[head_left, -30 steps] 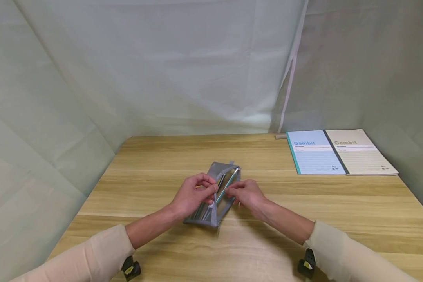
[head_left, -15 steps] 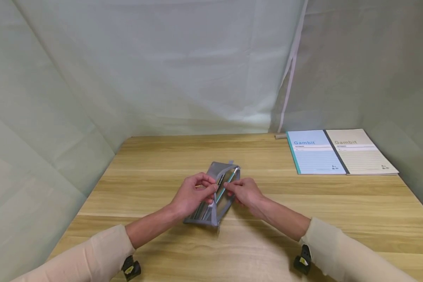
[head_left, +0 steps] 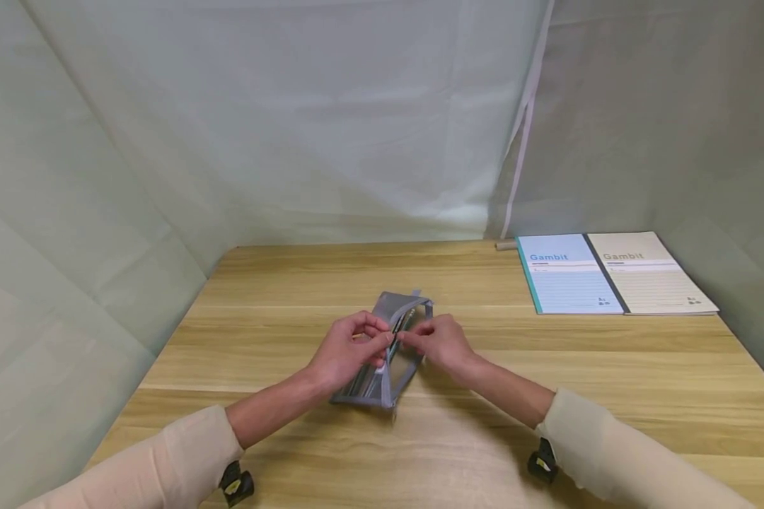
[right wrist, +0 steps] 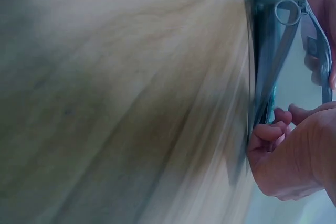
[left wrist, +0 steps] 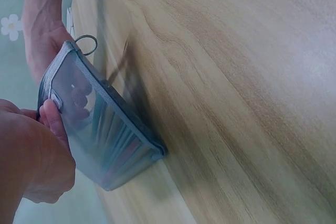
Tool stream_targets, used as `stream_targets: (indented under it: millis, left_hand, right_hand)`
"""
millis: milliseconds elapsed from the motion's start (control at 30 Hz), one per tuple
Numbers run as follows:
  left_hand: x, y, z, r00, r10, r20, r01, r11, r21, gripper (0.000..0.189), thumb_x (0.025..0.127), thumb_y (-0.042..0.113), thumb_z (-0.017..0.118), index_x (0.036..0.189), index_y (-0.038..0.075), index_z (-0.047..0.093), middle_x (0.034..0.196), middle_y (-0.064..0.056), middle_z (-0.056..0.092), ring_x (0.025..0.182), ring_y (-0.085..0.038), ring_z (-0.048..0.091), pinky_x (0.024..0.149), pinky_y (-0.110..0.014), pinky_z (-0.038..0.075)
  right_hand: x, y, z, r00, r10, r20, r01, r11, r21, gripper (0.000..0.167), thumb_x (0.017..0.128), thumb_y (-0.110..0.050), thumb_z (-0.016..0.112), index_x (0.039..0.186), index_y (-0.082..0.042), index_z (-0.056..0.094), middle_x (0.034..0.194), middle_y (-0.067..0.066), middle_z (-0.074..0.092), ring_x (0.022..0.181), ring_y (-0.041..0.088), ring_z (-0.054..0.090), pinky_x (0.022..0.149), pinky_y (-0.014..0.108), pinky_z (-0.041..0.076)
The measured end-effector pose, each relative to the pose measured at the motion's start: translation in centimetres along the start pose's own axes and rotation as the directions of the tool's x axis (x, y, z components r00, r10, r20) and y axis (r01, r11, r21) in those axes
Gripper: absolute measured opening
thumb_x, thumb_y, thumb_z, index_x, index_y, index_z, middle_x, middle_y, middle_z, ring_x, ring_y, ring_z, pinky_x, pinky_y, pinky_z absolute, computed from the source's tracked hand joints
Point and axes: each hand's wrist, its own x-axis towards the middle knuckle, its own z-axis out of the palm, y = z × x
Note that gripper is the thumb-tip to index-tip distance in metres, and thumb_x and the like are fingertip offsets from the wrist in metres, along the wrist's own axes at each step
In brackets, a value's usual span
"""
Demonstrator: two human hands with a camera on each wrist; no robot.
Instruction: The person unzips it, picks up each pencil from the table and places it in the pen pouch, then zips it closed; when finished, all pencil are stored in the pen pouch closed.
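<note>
A grey mesh pencil case (head_left: 390,305) stands unzipped on the table, its mouth turned up and to the right. Several pens and pencils (head_left: 406,319) lie inside, also visible through the mesh in the left wrist view. My left hand (head_left: 346,350) pinches the case's left rim between thumb and fingers, beside the zip pull (left wrist: 56,100). On the opposite side, my right hand (head_left: 442,346) has curled fingers at the other rim, and its thumb reaches into the mouth close to the left fingertips. A teal pen (right wrist: 272,100) shows just beyond the right fingers; whether they touch it is hidden.
Two Gambit notebooks, a blue one (head_left: 566,283) and a cream one (head_left: 643,279), lie side by side at the back right of the wooden table (head_left: 261,283). A short brownish tube (head_left: 506,246) lies by them. Fabric walls (head_left: 356,141) enclose the table.
My right hand has moved left across the case's mouth toward my left fingers. The teal pen, which slanted up to the far corner, now sits lower and farther left. My left hand stays put.
</note>
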Motion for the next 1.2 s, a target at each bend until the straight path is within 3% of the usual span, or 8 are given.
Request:
stream_targets:
  millis: [167,267,500,667,833,1000,1200]
  left_hand:
    - [0.0,0.0,0.0,1.000,0.002,-0.009,-0.002,1.000,-0.017,0.017,0.100,0.001,0.071,0.114,-0.006,0.063,0.099,-0.013,0.065,0.075,-0.015,0.068,0.068,-0.025,0.065]
    - [-0.1,0.1,0.0,1.000,0.004,-0.018,-0.005,1.000,-0.018,0.017,0.100,0.001,0.071,0.113,-0.006,0.064,0.098,-0.012,0.065,0.076,-0.015,0.068,0.068,-0.025,0.065]
    - [0.1,0.4,-0.2,0.999,0.017,-0.043,-0.018,1.000,-0.020,0.015,0.100,0.000,0.071,0.112,-0.006,0.065,0.099,-0.013,0.065,0.076,-0.015,0.068,0.068,-0.025,0.064]
    - [0.1,0.6,-0.4,0.999,0.017,-0.048,-0.018,1.000,-0.017,0.016,0.100,0.000,0.071,0.113,-0.007,0.067,0.099,-0.013,0.067,0.075,-0.015,0.068,0.068,-0.026,0.065]
    - [0.0,0.9,-0.5,0.999,0.015,-0.040,-0.016,1.000,-0.012,0.017,0.100,0.001,0.071,0.115,-0.007,0.068,0.099,-0.013,0.067,0.075,-0.015,0.068,0.069,-0.025,0.065]
    - [-0.2,1.1,-0.7,0.999,0.021,-0.028,-0.021,1.000,0.003,0.019,0.101,0.002,0.071,0.116,-0.009,0.068,0.101,-0.017,0.068,0.074,-0.014,0.067,0.068,-0.025,0.063]
    - [-0.2,1.3,-0.8,0.999,0.031,-0.016,-0.031,0.999,0.031,0.022,0.102,0.007,0.072,0.117,-0.009,0.069,0.104,-0.020,0.069,0.076,-0.015,0.066,0.069,-0.024,0.062]
  right_hand:
    - [-0.3,0.3,-0.6,0.999,-0.042,-0.029,0.042,0.999,0.002,0.010,0.096,-0.011,0.080,0.098,-0.002,0.081,0.088,0.007,0.077,0.072,0.016,0.062,0.057,0.022,0.049]
    - [-0.8,0.5,-1.0,0.998,-0.044,-0.046,0.046,0.998,0.031,0.014,0.095,-0.008,0.079,0.107,0.001,0.079,0.092,0.008,0.076,0.076,0.023,0.068,0.059,0.026,0.056]
    - [-2.0,1.0,-1.8,0.994,0.028,-0.107,-0.014,0.991,0.129,0.031,0.098,-0.005,0.076,0.126,0.005,0.066,0.104,0.014,0.064,0.081,0.028,0.070,0.056,0.025,0.055]
    - [-2.5,1.2,-2.0,0.992,0.096,-0.083,-0.078,0.977,0.199,0.037,0.102,-0.003,0.069,0.136,0.006,0.056,0.111,0.018,0.064,0.082,0.026,0.068,0.058,0.027,0.056]
    - [-2.5,1.2,-2.1,0.986,0.164,-0.014,-0.149,0.928,0.340,0.043,0.105,-0.001,0.062,0.144,0.012,0.047,0.115,0.025,0.069,0.077,0.022,0.071,0.061,0.027,0.060]
    - [-2.2,1.1,-2.2,0.971,0.236,0.047,-0.230,0.853,0.468,0.046,0.107,-0.003,0.060,0.145,0.016,0.041,0.101,0.023,0.073,0.067,0.018,0.071,0.058,0.026,0.062]
    - [-1.9,1.4,-2.4,0.967,0.249,0.058,-0.246,0.840,0.483,0.023,0.109,-0.002,0.056,0.124,0.014,0.053,0.081,0.016,0.071,0.061,0.016,0.069,0.054,0.025,0.061]
